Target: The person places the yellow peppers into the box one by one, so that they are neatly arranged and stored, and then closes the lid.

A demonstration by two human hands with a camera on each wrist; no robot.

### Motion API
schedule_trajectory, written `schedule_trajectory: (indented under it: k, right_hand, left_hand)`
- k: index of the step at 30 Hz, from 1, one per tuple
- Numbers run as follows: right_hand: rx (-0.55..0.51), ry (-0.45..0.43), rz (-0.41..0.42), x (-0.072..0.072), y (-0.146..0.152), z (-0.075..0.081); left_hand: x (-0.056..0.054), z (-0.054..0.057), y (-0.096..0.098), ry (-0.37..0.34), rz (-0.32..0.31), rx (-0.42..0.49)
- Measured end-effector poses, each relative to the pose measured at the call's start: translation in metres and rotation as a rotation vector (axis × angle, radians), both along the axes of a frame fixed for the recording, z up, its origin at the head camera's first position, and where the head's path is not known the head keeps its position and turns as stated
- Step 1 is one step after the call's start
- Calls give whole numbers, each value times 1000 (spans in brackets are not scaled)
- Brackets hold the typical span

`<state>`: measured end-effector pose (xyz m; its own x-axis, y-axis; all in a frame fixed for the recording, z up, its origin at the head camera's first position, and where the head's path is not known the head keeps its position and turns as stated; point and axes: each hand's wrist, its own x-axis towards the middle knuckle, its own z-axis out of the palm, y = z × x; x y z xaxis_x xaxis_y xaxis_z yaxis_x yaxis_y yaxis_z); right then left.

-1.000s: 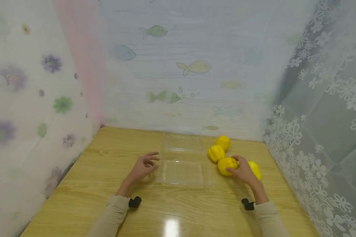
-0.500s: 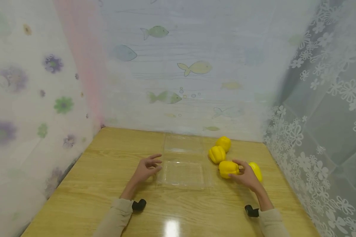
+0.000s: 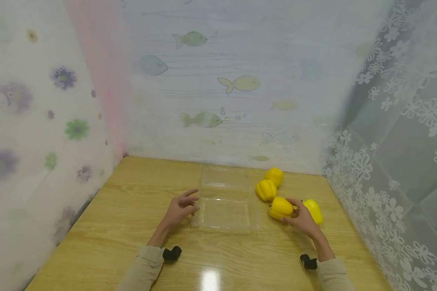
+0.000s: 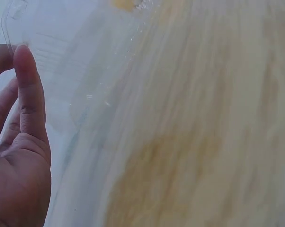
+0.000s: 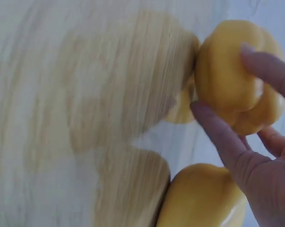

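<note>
Right hand [image 3: 301, 218] grips a yellow pepper [image 3: 281, 208] with thumb and fingers. Another pepper [image 3: 314, 211] sits just right of that hand; two more peppers [image 3: 266, 190] lie past it. Left hand [image 3: 181, 208] has loose fingers by a clear box [image 3: 225, 214], maybe touching; I can't tell.

You wear a plain beige left sleeve [image 3: 142, 266] and a matching right sleeve [image 3: 333, 275], both softly creased. At the inner edge of each sits a small black device: your left camera [image 3: 172, 254] and right camera [image 3: 308, 262] look alike (both stubby, bent like a pipe elbow).
</note>
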<state>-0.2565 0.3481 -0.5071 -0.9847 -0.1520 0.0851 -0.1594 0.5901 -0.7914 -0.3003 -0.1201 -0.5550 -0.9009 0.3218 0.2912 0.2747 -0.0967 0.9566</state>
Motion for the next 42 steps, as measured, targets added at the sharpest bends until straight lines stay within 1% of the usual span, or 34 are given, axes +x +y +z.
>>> schedule_trajectory:
  k: [3, 7, 12, 15, 22, 28, 31, 36, 42]
  right_hand:
    - [14, -4, -15, -1, -2, -1]
    - [24, -38, -31, -1, -3, -2]
    - [21, -77, -11, -1, -3, -3]
    - [20, -75, 13, -1, -3, -3]
    - [20, -64, 32, -5, -5, -2]
    - [32, -59, 28, -6, -6, 0]
    - [39, -66, 19, -7, -6, -1]
    - [48, -81, 9, -8, -6, -4]
    - [46, -54, 11, -9, -7, -7]
  left_hand:
    - [1, -2, 2, -23, 9, 12]
    - [1, -5, 3, -46, 19, 23]
    - [4, -8, 3, -61, 28, 39]
    - [4, -9, 4, -62, 29, 53]
    - [5, -13, 5, -53, 39, 98]
    - [5, -14, 7, -78, 10, 159]
    - [4, -15, 7, -85, 6, 161]
    - [5, -16, 7, -100, 18, 151]
    - [5, -15, 8, -93, 11, 184]
